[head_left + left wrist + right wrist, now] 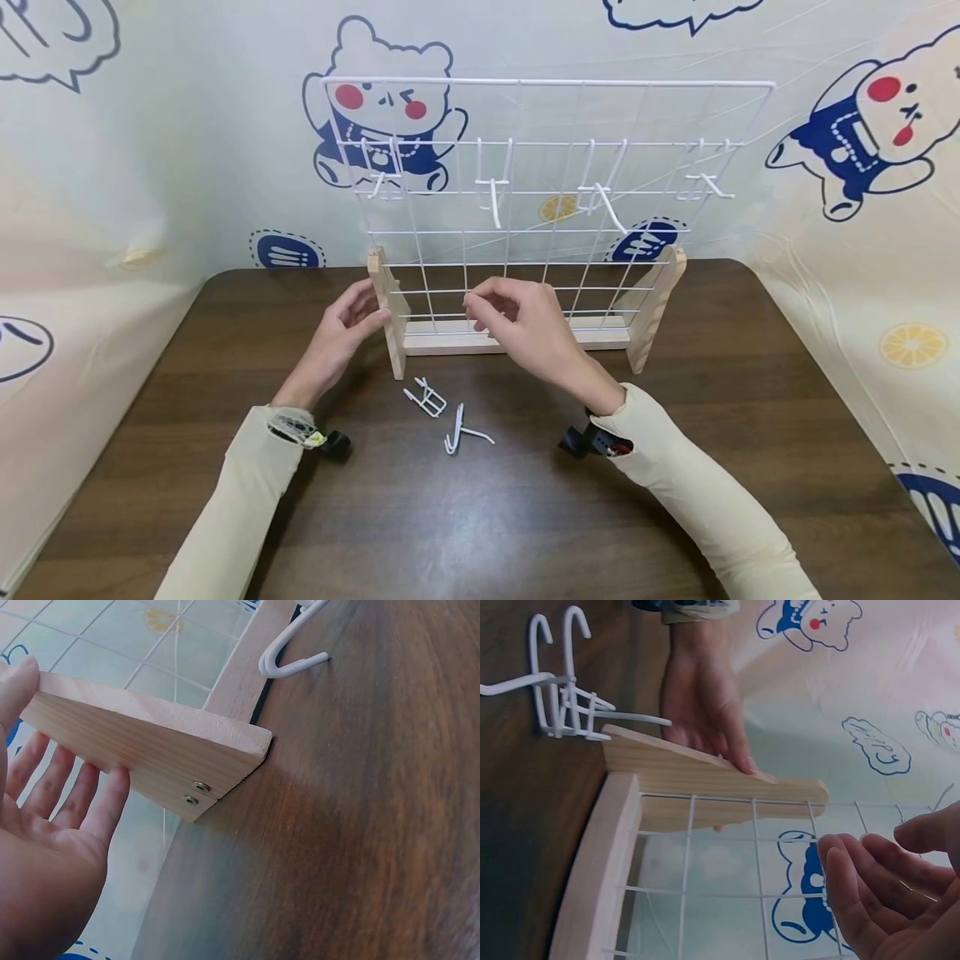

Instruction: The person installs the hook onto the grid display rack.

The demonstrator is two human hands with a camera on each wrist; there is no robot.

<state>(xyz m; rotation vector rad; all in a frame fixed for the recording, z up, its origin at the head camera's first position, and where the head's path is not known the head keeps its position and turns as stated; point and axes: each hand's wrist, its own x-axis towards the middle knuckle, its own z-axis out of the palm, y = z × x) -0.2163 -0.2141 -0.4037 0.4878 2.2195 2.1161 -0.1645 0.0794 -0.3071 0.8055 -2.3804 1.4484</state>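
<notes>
Upright near the back edge of the dark wooden table [675, 500] stands a white wire grid panel [540, 208], set in a wooden base with two wedge-shaped side feet and one crossbar between them. The left hand [341, 329] rests on the outside of the left wooden foot [390, 312], with the fingers straight along the wood and the thumb on the top edge; it steadies the foot and does not close around it. In the left wrist view the same foot [150, 754] shows two screw heads near its tip.

The right hand [525, 321] is in front of the lower rows of the grid, just above the crossbar [517, 337]. Its fingers are loosely curled with the thumb close to the fingertips [855, 877], and the right wrist view shows nothing between them.

Four white wire hooks hang on the grid in one row, at about the third wire from the top. Two more loose hooks lie on the table in front of the base, between the two forearms: one [427, 398] nearer the left foot, one [463, 432] just beside it toward the person. Both sleeves are cream-coloured. Behind the table hangs a cloth with cartoon bears [382, 100].
</notes>
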